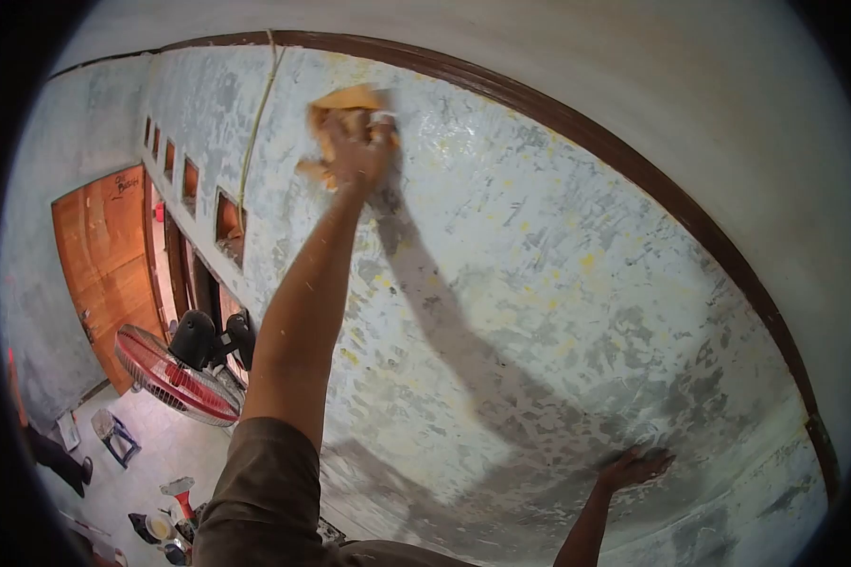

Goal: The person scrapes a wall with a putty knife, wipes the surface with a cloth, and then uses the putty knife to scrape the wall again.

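Note:
My left hand (357, 151) is pressed high on the patchy grey-white wall (501, 274), its fingers closed over a folded orange sheet of sandpaper (350, 97). The hand and the sheet are slightly smeared by motion. Sheet edges stick out above the fingers and to the left of them. Low on the right, my right hand (638, 467) rests against the same wall with fingers stretched out, holding nothing. Yellow spots and grey scuffs mark the surface between the two hands. Shadows of my arm fall across it.
Dark brown trim (558, 109) borders the wall at the ceiling. A yellowish cable (258, 123) hangs left of my hand. Below are a red fan (175, 373), a small stool (115, 437) and a red-handled scraper (182, 496). An orange door (109, 255) and another person's shoe (87, 470) show left.

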A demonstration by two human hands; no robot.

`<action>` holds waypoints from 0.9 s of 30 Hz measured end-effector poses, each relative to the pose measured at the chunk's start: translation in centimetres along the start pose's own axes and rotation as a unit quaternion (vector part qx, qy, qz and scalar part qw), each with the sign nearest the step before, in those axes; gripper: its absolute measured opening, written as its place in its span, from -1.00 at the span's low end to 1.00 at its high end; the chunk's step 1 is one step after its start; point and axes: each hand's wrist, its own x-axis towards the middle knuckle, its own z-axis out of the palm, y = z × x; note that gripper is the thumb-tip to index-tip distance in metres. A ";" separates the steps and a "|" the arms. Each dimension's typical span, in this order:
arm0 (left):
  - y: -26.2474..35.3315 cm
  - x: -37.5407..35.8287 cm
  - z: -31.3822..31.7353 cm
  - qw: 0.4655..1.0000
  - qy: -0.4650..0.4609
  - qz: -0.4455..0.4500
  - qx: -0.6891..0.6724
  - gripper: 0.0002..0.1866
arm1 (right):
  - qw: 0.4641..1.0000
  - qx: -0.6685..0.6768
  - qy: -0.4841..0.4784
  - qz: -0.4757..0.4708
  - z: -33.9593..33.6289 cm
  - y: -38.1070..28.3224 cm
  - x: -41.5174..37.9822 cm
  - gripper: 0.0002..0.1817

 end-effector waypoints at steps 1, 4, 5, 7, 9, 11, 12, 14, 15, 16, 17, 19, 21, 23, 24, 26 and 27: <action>-0.7 0.9 -1.6 0.983 0.056 -0.029 0.171 -0.34 | 1.000 0.008 -0.002 -0.003 0.4 0.2 -0.2 -0.20; -1.5 -2.7 -1.1 0.960 0.034 -0.032 0.276 -0.27 | 1.000 0.005 0.001 0.012 1.1 0.7 -0.5 -0.17; -3.0 -4.9 0.9 0.982 0.104 0.039 0.156 -0.29 | 1.000 0.014 -0.003 0.011 1.2 0.9 -0.7 -0.17; 3.3 -13.3 2.5 0.965 0.076 0.159 0.195 -0.29 | 0.999 -0.046 0.004 -0.003 1.4 1.3 -0.7 -0.17; 5.3 -22.0 3.6 0.928 -0.244 0.226 0.171 -0.32 | 0.999 -0.038 0.021 -0.020 1.6 1.6 -1.0 -0.20; 8.3 -26.9 4.9 0.826 -0.459 0.328 -0.018 -0.35 | 0.995 -0.097 0.022 -0.001 2.7 3.5 -1.4 -0.18; 9.1 -26.7 5.5 0.797 -0.444 0.411 -0.009 -0.38 | 0.996 -0.084 0.027 -0.007 3.2 3.0 -1.1 -0.18; 8.9 -24.2 5.8 0.773 -0.404 0.489 -0.010 -0.39 | 0.994 -0.104 0.015 -0.021 1.3 1.6 -0.6 -0.22; 8.3 -21.0 6.2 0.781 -0.380 0.495 -0.022 -0.38 | 0.995 -0.099 0.019 -0.021 0.8 0.9 -0.5 -0.22; 7.9 -17.5 5.2 0.804 -0.322 0.499 0.026 -0.35 | 0.985 -0.130 0.032 -0.106 0.3 0.4 -0.2 -0.34; 7.1 -13.6 4.8 0.810 -0.279 0.509 0.083 -0.30 | 0.967 -0.162 0.045 -0.190 0.3 0.4 -0.2 -0.39; 6.2 -5.4 1.5 0.887 -0.206 0.382 0.156 -0.18 | 0.972 -0.102 0.054 -0.207 1.3 1.6 -0.5 -0.40; 3.1 1.6 -0.5 0.931 0.009 0.308 0.198 -0.24 | 0.966 -0.103 0.055 -0.231 1.0 1.2 -0.3 -0.40; 1.2 6.6 -2.9 0.957 0.033 0.153 0.244 -0.27 | 0.976 -0.086 0.057 -0.193 1.0 0.0 -0.4 -0.43; -0.5 9.2 -2.9 0.957 0.089 0.074 0.267 -0.29 | 0.988 -0.067 0.050 -0.133 0.9 -0.5 -0.6 -0.44; -1.2 12.3 -4.1 0.959 0.104 -0.009 0.265 -0.32 | 0.995 -0.045 0.047 -0.076 0.8 -1.0 0.1 -0.44; -1.4 13.2 -4.0 0.947 0.128 -0.010 0.294 -0.38 | 0.993 -0.063 0.051 -0.086 0.6 -1.5 0.0 -0.43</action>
